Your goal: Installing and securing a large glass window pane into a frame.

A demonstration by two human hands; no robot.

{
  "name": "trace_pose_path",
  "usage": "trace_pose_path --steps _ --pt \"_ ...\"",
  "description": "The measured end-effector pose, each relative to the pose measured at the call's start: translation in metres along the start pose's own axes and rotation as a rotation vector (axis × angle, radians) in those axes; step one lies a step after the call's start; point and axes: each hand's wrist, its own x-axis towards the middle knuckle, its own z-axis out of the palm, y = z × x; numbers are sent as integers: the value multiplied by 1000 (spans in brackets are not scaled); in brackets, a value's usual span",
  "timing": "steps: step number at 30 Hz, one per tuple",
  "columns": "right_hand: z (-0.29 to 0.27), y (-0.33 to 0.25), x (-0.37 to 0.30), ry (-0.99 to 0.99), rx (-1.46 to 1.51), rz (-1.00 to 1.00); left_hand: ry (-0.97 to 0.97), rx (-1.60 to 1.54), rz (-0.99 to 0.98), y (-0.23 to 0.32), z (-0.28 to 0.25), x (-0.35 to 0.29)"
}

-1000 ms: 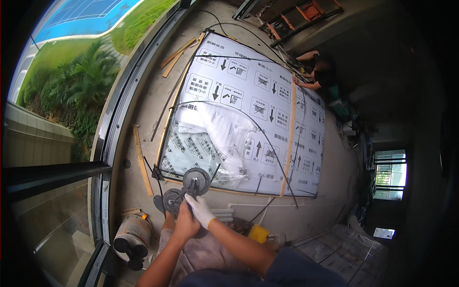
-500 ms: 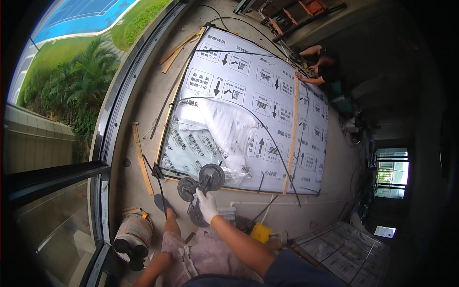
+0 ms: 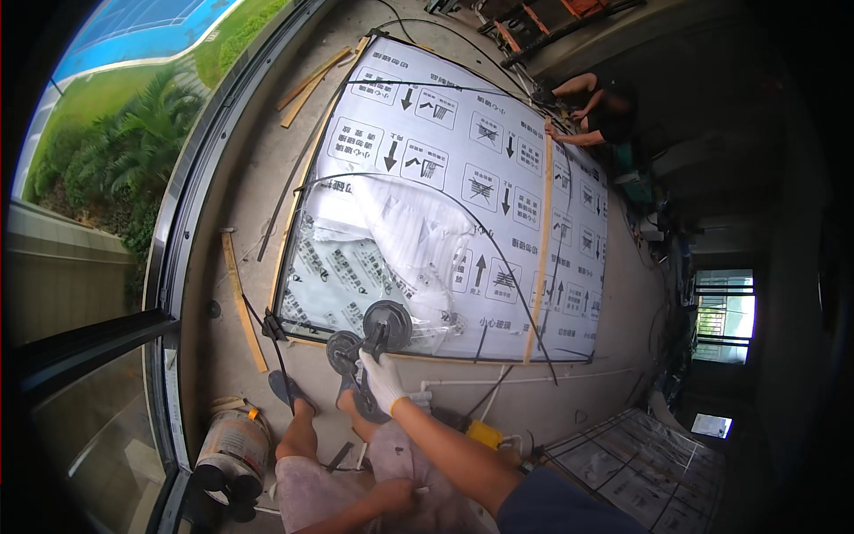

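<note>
In the head view, the white-gloved right hand (image 3: 384,384) had its fingers wrapped around the black three-cup suction lifter (image 3: 381,336), its handle running near to far. Just beyond lay the broad, flat, white-wrapped panel (image 3: 445,156); contact was unclear. The bare left hand (image 3: 397,495), farther from both, rested by the pale stained shorts (image 3: 311,485), finger closure indiscernible.

suction lifter (image 3: 388,326) partly hidden behind right grip (image 3: 383,383)

Building site — bare concrete floor (image 3: 253,182), loose wood strips (image 3: 235,267).
</note>
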Motion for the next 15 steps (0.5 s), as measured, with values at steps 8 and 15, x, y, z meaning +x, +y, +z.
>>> trace_pose_path --steps 8,15 --pt "27 33 104 2 -230 -61 -284 -173 359 -30 -38 9" --pt "81 107 242 37 -146 30 92 211 94 -157 -161 58"
